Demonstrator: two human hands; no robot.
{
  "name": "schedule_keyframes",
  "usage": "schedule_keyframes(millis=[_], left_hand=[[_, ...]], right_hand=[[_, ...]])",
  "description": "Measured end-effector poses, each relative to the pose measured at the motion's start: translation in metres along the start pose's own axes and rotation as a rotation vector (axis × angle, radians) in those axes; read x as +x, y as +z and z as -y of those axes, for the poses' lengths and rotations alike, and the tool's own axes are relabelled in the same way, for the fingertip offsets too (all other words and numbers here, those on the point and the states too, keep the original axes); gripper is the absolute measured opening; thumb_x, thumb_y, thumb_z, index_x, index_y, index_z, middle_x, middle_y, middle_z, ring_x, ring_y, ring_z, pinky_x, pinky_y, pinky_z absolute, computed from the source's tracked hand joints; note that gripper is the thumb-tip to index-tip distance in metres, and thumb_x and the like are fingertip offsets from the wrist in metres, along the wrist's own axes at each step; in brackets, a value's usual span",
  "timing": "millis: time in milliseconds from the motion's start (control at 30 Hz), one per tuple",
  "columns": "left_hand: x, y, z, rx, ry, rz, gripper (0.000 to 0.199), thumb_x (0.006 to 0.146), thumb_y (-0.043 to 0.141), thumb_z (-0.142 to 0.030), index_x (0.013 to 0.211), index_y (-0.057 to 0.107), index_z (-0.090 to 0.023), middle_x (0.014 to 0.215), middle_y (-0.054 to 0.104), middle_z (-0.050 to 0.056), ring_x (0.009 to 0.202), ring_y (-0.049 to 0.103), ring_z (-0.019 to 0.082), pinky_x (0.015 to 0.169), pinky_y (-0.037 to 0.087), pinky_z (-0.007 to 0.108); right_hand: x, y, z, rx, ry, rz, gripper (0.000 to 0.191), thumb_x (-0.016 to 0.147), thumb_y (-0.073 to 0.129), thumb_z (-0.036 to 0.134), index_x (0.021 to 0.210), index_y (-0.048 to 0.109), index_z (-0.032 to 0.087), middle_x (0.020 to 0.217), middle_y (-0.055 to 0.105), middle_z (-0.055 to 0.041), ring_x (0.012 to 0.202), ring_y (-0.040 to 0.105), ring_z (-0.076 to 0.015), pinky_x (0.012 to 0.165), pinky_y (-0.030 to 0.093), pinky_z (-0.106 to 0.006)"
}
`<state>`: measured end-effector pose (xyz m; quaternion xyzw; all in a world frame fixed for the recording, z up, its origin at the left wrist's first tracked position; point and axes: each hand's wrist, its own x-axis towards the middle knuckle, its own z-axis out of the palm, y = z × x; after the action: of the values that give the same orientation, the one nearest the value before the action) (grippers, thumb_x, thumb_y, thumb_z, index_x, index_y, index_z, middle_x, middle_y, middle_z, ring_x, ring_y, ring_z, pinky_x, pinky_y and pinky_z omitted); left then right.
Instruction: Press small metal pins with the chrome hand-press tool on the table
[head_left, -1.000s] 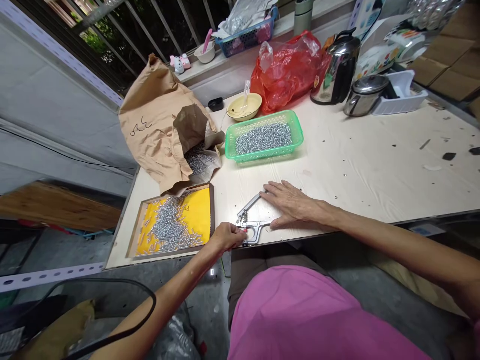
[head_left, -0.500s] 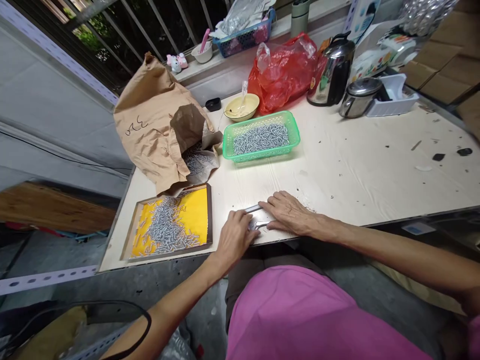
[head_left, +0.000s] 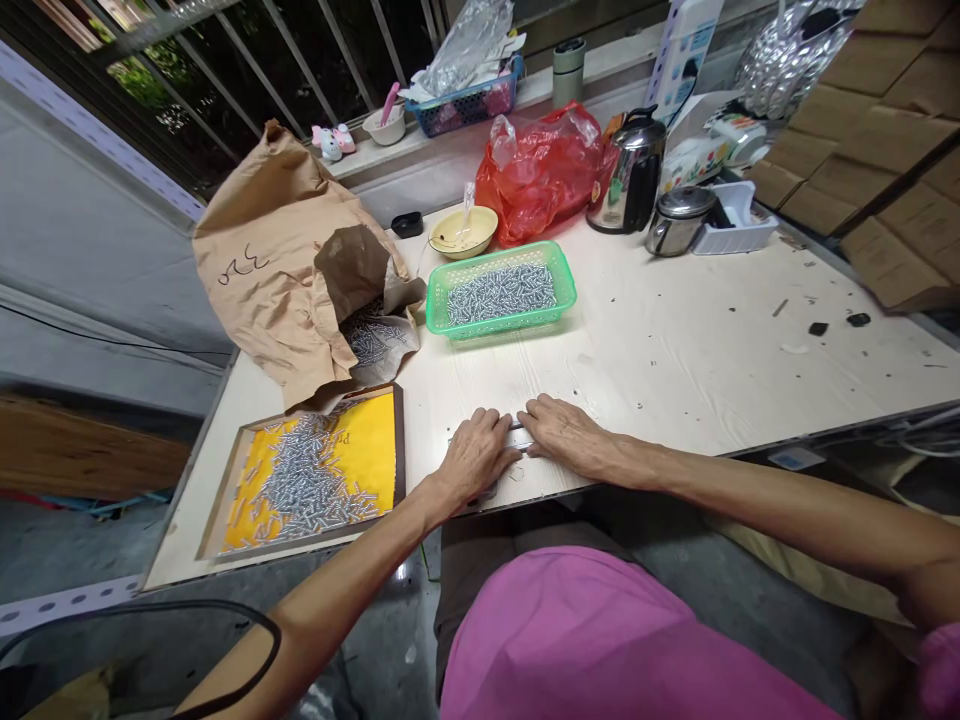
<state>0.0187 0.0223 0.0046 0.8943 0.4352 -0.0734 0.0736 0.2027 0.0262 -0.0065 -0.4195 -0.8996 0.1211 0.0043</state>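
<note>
My left hand and my right hand are close together at the table's front edge. Both have curled fingers gripping opposite ends of a short silvery metal bar, which lies low over the tabletop. Only its middle shows; the ends are covered by my fingers, and its exact kind cannot be made out. To the left, small metal pins are heaped in a shallow cardboard tray with a yellow bottom. Beyond my hands, a green plastic basket holds many similar pins.
An open brown paper bag spills more pins at the left. Behind the basket are a cream bowl, a red plastic bag, a steel kettle and a lidded steel pot. Scraps dot the right side.
My hands have drawn closer together, and the fingers now cover more of the metal. The separate bar and hooked-looking piece seen between them before no longer show apart. The view has shifted slightly.
</note>
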Motion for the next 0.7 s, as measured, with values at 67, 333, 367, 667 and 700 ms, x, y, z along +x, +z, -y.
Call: schedule_keyframes(millis=[67, 333, 367, 667, 700], left_hand=[[0.004, 0.0, -0.001, 0.02, -0.038, 0.011, 0.028, 0.089, 0.052, -0.038, 0.107, 0.055, -0.016, 0.101, 0.058, 0.008, 0.096, 0.052, 0.024, 0.077, 0.047, 0.036], [0.01, 0.001, -0.001, 0.016, -0.151, -0.006, 0.019, 0.091, 0.05, -0.034, 0.092, 0.058, -0.017, 0.094, 0.061, 0.007, 0.093, 0.055, 0.023, 0.075, 0.048, 0.033], [0.009, 0.002, -0.001, 0.015, -0.16, -0.02, 0.02, 0.091, 0.05, -0.035, 0.094, 0.058, -0.017, 0.095, 0.061, 0.007, 0.094, 0.055, 0.023, 0.076, 0.049, 0.034], [-0.021, 0.042, -0.039, -0.176, -0.098, -0.323, 0.035, 0.093, 0.045, -0.026, 0.125, 0.048, -0.013, 0.138, 0.048, 0.015, 0.133, 0.038, 0.028, 0.107, 0.037, 0.046], [-0.024, 0.045, -0.044, -0.213, -0.092, -0.321, 0.034, 0.093, 0.045, -0.027, 0.125, 0.049, -0.014, 0.138, 0.048, 0.014, 0.134, 0.037, 0.028, 0.108, 0.035, 0.047]], right_hand=[[0.006, 0.004, -0.004, -0.003, -0.021, -0.009, 0.015, 0.087, 0.059, 0.026, 0.093, 0.06, 0.012, 0.094, 0.059, -0.0102, 0.091, 0.052, -0.0224, 0.075, 0.038, -0.031], [0.018, 0.017, -0.011, -0.01, -0.094, -0.109, 0.016, 0.093, 0.045, 0.018, 0.084, 0.059, 0.016, 0.085, 0.059, -0.0059, 0.082, 0.05, -0.019, 0.07, 0.034, -0.031], [0.018, 0.016, -0.011, -0.014, -0.089, -0.119, 0.014, 0.092, 0.047, 0.02, 0.086, 0.059, 0.016, 0.087, 0.059, -0.0065, 0.083, 0.05, -0.0197, 0.071, 0.035, -0.031], [0.019, 0.003, -0.046, 0.142, -0.117, -0.092, 0.036, 0.091, 0.049, 0.042, 0.11, 0.06, 0.014, 0.1, 0.059, -0.0111, 0.09, 0.052, -0.0221, 0.079, 0.038, -0.032], [0.022, 0.005, -0.049, 0.136, -0.088, -0.107, 0.029, 0.093, 0.047, 0.036, 0.107, 0.061, 0.014, 0.098, 0.06, -0.0104, 0.09, 0.052, -0.0215, 0.079, 0.038, -0.032]])
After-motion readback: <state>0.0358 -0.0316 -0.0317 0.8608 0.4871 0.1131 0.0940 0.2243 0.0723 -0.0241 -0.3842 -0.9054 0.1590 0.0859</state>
